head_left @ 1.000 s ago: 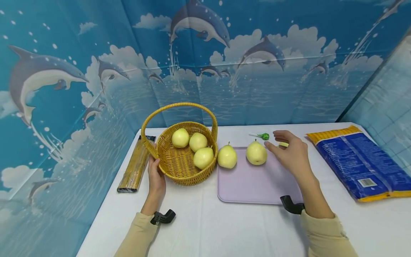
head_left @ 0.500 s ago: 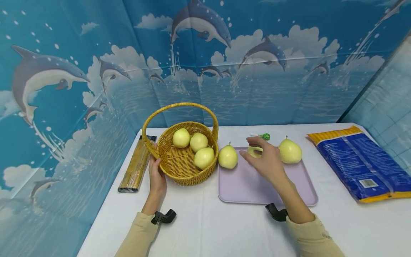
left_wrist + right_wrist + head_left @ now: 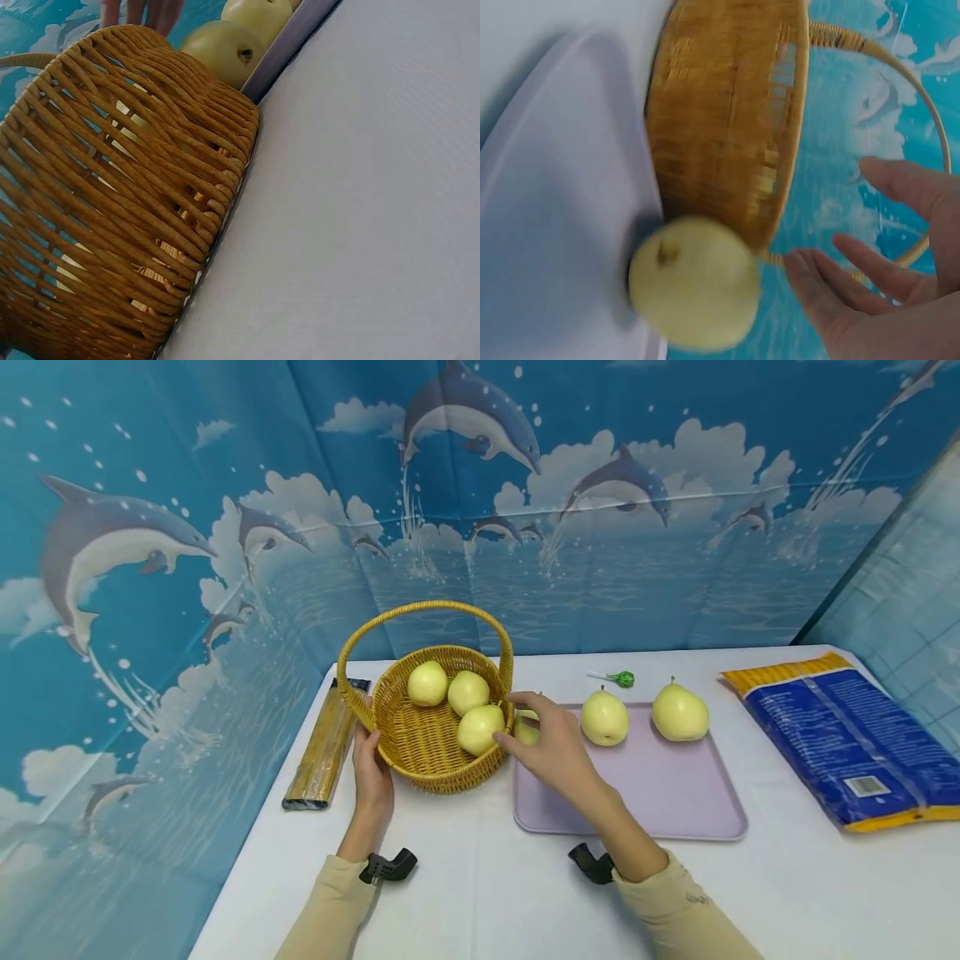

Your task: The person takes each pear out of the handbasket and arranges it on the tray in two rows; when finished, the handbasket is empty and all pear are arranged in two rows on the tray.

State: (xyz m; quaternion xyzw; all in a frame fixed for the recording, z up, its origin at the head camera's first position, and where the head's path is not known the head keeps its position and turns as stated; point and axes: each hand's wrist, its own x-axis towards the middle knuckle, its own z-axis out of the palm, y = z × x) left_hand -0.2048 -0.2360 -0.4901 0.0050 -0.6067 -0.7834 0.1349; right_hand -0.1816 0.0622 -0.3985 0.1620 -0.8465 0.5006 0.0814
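Note:
My left hand (image 3: 372, 777) holds the yellow wicker basket (image 3: 423, 739) by its left side, close to where the arched handle joins. Three pale yellow-green pears lie in the basket, one of them a pear (image 3: 481, 730) against the right rim. My right hand (image 3: 558, 747) hovers at that rim with fingers spread, partly hiding a pear (image 3: 527, 727) at the tray's left end. Seen from the right wrist, the right hand (image 3: 889, 270) is empty, thumb and fingers apart, beside a pear (image 3: 694, 285). The basket wall (image 3: 127, 202) fills much of the left wrist view.
On the lilac tray (image 3: 660, 793) stand two more pears, a middle pear (image 3: 604, 718) and a right pear (image 3: 679, 712). Behind it lies a green lollipop (image 3: 624, 678). A blue and yellow packet (image 3: 847, 735) lies far right; a long brown packet (image 3: 324, 752) lies left of the basket.
My right hand has swept left over the tray, from beside the right pear, past the middle one, to the basket's right rim. My left hand and the basket stay in place.

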